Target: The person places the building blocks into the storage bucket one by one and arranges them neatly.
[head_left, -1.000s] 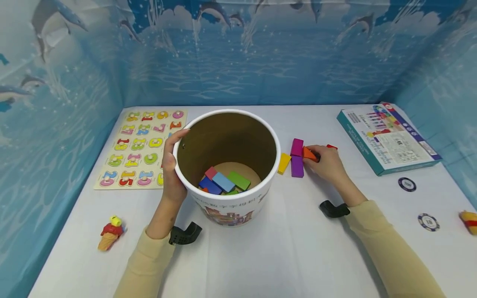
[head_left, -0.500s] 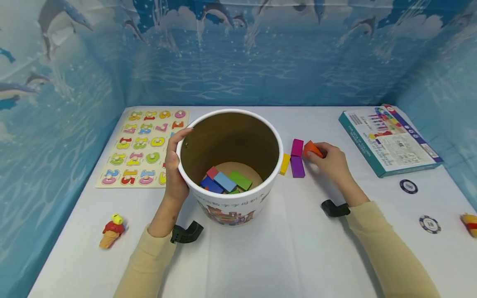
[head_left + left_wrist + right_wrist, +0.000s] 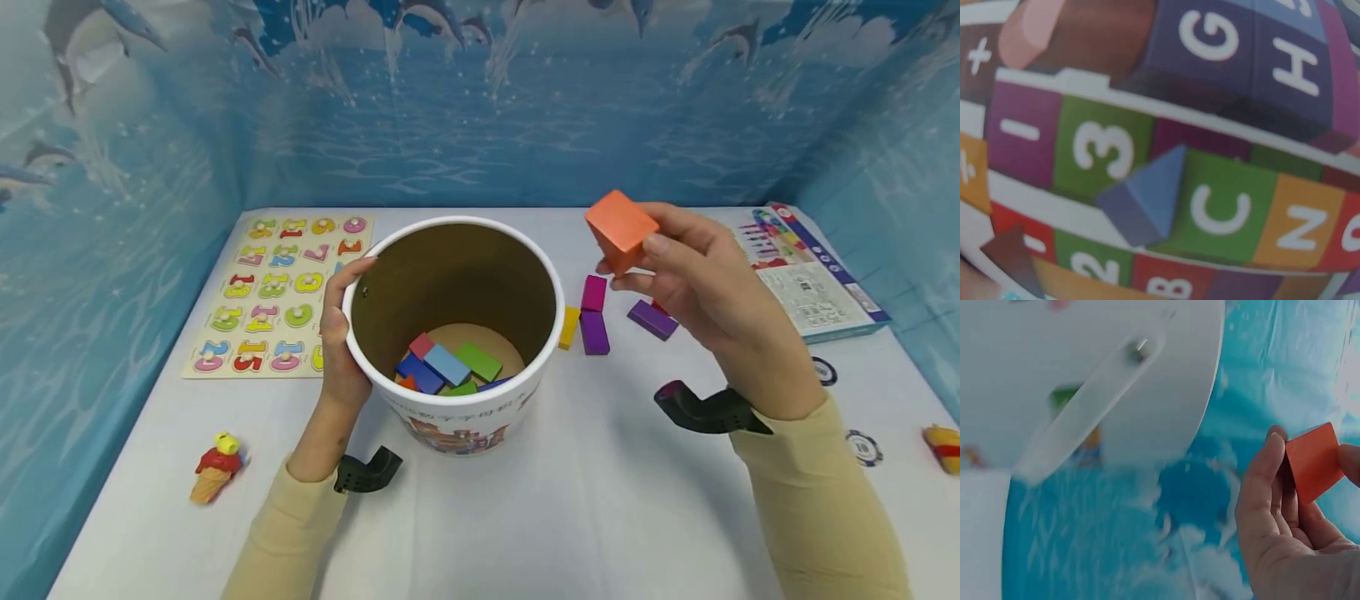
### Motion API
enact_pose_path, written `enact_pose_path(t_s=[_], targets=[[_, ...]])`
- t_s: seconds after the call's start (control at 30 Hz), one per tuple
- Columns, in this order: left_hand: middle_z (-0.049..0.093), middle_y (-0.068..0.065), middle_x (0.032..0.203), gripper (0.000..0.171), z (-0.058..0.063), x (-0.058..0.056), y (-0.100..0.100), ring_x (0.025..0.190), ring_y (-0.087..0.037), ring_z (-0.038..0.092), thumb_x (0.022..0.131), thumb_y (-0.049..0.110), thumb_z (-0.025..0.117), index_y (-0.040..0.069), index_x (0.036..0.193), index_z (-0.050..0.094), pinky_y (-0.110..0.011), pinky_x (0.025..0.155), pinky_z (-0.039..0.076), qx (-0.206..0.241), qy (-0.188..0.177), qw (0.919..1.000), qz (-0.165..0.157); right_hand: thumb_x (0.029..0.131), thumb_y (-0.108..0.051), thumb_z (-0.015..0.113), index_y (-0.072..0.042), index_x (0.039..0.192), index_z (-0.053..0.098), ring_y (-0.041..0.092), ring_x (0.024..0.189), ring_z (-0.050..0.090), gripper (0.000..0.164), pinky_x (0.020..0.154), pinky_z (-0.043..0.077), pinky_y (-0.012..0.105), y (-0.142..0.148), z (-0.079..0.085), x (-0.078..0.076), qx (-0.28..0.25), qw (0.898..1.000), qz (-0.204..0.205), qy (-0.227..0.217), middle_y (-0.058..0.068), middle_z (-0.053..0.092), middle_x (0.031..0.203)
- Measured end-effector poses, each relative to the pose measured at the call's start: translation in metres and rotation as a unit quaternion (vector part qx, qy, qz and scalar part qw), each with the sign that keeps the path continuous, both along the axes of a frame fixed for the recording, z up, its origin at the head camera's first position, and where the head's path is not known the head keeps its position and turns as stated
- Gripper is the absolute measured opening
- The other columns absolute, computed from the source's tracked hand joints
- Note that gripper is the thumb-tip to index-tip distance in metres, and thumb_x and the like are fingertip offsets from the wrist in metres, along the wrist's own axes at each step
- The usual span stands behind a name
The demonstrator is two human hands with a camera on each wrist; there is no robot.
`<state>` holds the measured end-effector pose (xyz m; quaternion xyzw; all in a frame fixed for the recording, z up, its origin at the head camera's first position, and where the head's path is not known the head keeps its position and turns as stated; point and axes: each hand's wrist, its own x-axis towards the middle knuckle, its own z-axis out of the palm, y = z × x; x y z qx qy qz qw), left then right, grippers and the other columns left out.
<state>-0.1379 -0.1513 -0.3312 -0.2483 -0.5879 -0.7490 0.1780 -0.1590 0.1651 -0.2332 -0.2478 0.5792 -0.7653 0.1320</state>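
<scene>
My left hand [image 3: 345, 342] holds the left side of a large white bucket [image 3: 456, 400], fingertips at its rim. Several coloured wooden blocks lie on the bucket's floor, among them a light blue block [image 3: 447, 365] and a green block [image 3: 478, 360]. Raised above the table to the right, my right hand [image 3: 712, 292] pinches an orange block [image 3: 621, 227] between thumb and fingers; the right wrist view shows the same orange block [image 3: 1315, 461]. Below it lie a magenta block [image 3: 593, 293], a purple block [image 3: 595, 333], another purple block [image 3: 652, 320] and a yellow block [image 3: 569, 327].
A number puzzle board [image 3: 262, 300] lies behind the left hand. An ice-cream-cone toy [image 3: 216, 471] is at the front left. A flat box [image 3: 810, 292] sits at the back right, near poker chips [image 3: 864, 447] and a yellow-and-red toy [image 3: 945, 448]. Blue dolphin-print sheeting [image 3: 480, 125] encloses the table.
My right hand has picked the orange block up off the table and raised it toward the camera. The second purple block now shows beneath. My left hand stays on the bucket.
</scene>
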Motion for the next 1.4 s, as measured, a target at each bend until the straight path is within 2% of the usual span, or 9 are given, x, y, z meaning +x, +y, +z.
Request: enact_pose_path(t_s=[0.17, 0.37, 0.63, 0.77, 1.0, 1.1, 1.17, 1.23, 1.4], targets=[[0.033, -0.017, 0.132, 0.064, -0.005, -0.002, -0.003, 0.12, -0.034, 0.032, 0.085, 0.055, 0.038, 0.009, 0.13, 0.034, -0.049, 0.094, 0.035, -0.015, -0.005, 0.9998, 0.009, 0.088, -0.013, 0.052, 0.001, 0.121, 0.048, 0.032, 0.092, 0.056, 0.036, 0.082, 0.047, 0.041, -0.046, 0.022, -0.003, 0.038, 0.997, 0.059, 0.013, 0.019, 0.052, 0.108], [0.035, -0.018, 0.129, 0.061, -0.002, 0.001, 0.0, 0.118, -0.033, 0.032, 0.085, 0.053, 0.038, 0.01, 0.128, 0.036, -0.044, 0.093, 0.035, -0.004, 0.012, 0.9999, 0.004, 0.083, -0.027, 0.061, 0.0, 0.125, 0.045, 0.033, 0.096, 0.056, 0.053, 0.085, 0.045, 0.042, -0.092, 0.025, -0.015, 0.079, 0.986, 0.148, -0.024, 0.02, 0.049, 0.116], [0.034, -0.021, 0.126, 0.053, 0.007, 0.006, 0.005, 0.114, -0.035, 0.033, 0.087, 0.053, 0.036, 0.016, 0.126, 0.038, -0.04, 0.091, 0.037, -0.021, 0.006, 0.9997, 0.014, 0.088, -0.014, 0.053, -0.004, 0.121, 0.05, 0.029, 0.098, 0.055, 0.035, 0.081, 0.048, 0.038, -0.117, 0.02, -0.034, 0.234, 0.958, 0.163, -0.001, 0.013, 0.054, 0.112], [0.036, -0.017, 0.127, 0.055, 0.008, 0.006, 0.004, 0.114, -0.032, 0.034, 0.087, 0.053, 0.035, 0.015, 0.126, 0.038, -0.038, 0.092, 0.037, -0.022, 0.01, 0.9995, 0.022, 0.087, -0.017, 0.056, -0.009, 0.119, 0.053, 0.02, 0.096, 0.055, 0.033, 0.079, 0.049, 0.034, -0.123, 0.018, -0.036, 0.339, 0.918, 0.2, 0.055, 0.005, 0.056, 0.11], [0.037, -0.014, 0.128, 0.053, 0.006, 0.006, 0.002, 0.116, -0.033, 0.032, 0.086, 0.052, 0.038, 0.016, 0.124, 0.04, -0.042, 0.095, 0.032, -0.022, 0.003, 0.9992, 0.034, 0.087, -0.024, 0.056, -0.013, 0.112, 0.057, 0.012, 0.085, 0.054, 0.027, 0.075, 0.045, 0.026, -0.131, 0.014, -0.033, 0.531, 0.786, 0.236, 0.209, -0.003, 0.06, 0.098], [0.037, -0.013, 0.128, 0.052, 0.007, 0.006, 0.002, 0.117, -0.033, 0.031, 0.086, 0.052, 0.038, 0.017, 0.124, 0.04, -0.044, 0.094, 0.032, -0.024, -0.001, 0.9991, 0.034, 0.088, -0.023, 0.054, -0.012, 0.113, 0.057, 0.012, 0.086, 0.054, 0.028, 0.074, 0.045, 0.026, -0.131, 0.013, -0.031, 0.566, 0.756, 0.216, 0.248, -0.001, 0.059, 0.1], [0.037, -0.014, 0.128, 0.052, 0.007, 0.006, 0.002, 0.117, -0.033, 0.032, 0.086, 0.052, 0.038, 0.016, 0.125, 0.04, -0.044, 0.094, 0.033, -0.024, 0.0, 0.9991, 0.033, 0.088, -0.02, 0.053, -0.011, 0.115, 0.056, 0.012, 0.09, 0.055, 0.028, 0.078, 0.045, 0.027, -0.131, 0.013, -0.031, 0.561, 0.76, 0.195, 0.263, 0.0, 0.06, 0.104], [0.037, -0.014, 0.128, 0.053, 0.007, 0.006, 0.002, 0.117, -0.033, 0.032, 0.086, 0.052, 0.038, 0.016, 0.125, 0.04, -0.044, 0.093, 0.034, -0.026, 0.004, 0.9991, 0.032, 0.089, -0.019, 0.052, -0.012, 0.116, 0.056, 0.012, 0.096, 0.054, 0.028, 0.082, 0.044, 0.028, -0.129, 0.013, -0.03, 0.534, 0.781, 0.168, 0.276, 0.001, 0.059, 0.109], [0.037, -0.016, 0.126, 0.053, 0.006, 0.006, 0.003, 0.116, -0.033, 0.032, 0.087, 0.051, 0.038, 0.015, 0.125, 0.039, -0.043, 0.093, 0.034, -0.023, 0.017, 0.9992, 0.028, 0.089, -0.015, 0.052, -0.012, 0.116, 0.057, 0.011, 0.104, 0.052, 0.028, 0.086, 0.043, 0.029, -0.111, 0.013, -0.028, 0.354, 0.882, 0.09, 0.297, 0.001, 0.057, 0.114]])
